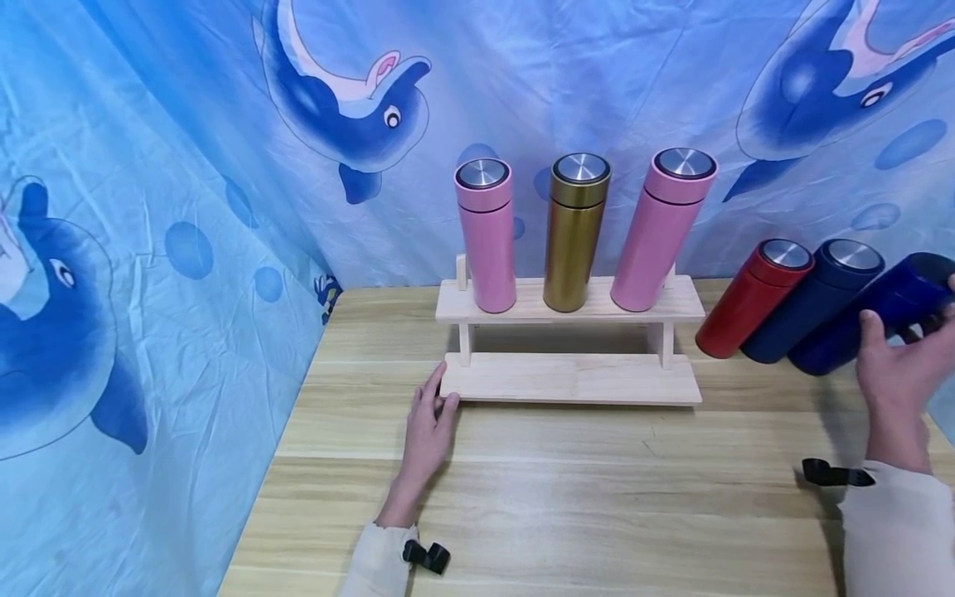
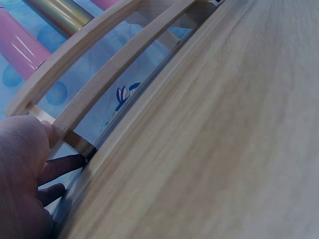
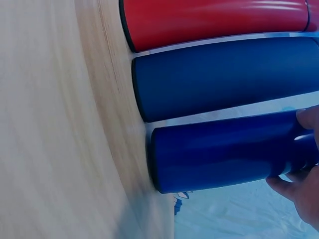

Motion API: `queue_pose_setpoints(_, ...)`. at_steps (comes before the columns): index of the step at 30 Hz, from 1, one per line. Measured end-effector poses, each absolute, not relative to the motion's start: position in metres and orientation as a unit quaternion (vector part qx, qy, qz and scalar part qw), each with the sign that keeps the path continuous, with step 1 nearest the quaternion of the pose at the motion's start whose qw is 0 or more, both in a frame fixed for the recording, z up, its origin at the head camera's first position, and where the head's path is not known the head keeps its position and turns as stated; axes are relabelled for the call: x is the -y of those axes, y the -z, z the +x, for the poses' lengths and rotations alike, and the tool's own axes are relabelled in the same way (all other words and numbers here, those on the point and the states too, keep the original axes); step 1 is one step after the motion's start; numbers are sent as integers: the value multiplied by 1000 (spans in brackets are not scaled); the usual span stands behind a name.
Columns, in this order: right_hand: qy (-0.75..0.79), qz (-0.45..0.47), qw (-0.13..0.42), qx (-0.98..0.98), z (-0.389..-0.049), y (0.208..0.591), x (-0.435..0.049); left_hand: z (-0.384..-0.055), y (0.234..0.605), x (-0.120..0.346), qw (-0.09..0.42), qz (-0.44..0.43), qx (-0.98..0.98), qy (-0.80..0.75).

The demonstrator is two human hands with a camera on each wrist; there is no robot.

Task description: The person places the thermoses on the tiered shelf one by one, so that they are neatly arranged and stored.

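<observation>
My R grip holds the bright blue bottle near its top, w/ the navy bottle just L of it, so best go slow & not bump, while my L grip, fingers loose, touches the shelf.

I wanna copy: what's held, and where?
The right grip holds the glossy blue thermos near its top; the left grip touches the wooden rack's lower board, hold unclear.

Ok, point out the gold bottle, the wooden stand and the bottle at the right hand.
Gold bottle (image 1: pixel 573 249): head view, middle of its body.
Wooden stand (image 1: pixel 570 379): head view, bare top of its lower board.
Bright blue bottle (image 3: pixel 224 155): right wrist view, side of its body.
</observation>
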State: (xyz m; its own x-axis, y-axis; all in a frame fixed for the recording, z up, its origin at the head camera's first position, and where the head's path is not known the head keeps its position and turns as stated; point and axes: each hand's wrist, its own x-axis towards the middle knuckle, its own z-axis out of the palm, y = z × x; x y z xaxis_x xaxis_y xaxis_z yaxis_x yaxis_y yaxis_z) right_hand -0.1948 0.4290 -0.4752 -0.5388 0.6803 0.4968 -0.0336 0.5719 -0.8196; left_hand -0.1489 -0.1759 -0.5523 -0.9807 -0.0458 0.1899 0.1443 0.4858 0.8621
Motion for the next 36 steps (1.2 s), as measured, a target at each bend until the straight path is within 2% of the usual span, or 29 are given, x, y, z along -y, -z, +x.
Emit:
queue_pose_setpoints(5, -455, -264, 402, 750, -190, 466, -431, -149, 553, 177, 99, -34, 857, 504)
queue_pose_setpoints(20, -403, -265, 374, 792, -157, 430, -417, -151, 552, 176, 101, -41, 857, 504)
queue_pose_setpoints(27, -389, -267, 340, 813, -139, 412, -400, -150, 552, 175, 96, -31, 859, 502)
queue_pose_setpoints(36, -337, -190, 388, 837, -116, 395, -375, -150, 552, 176, 97, -30, 859, 501)
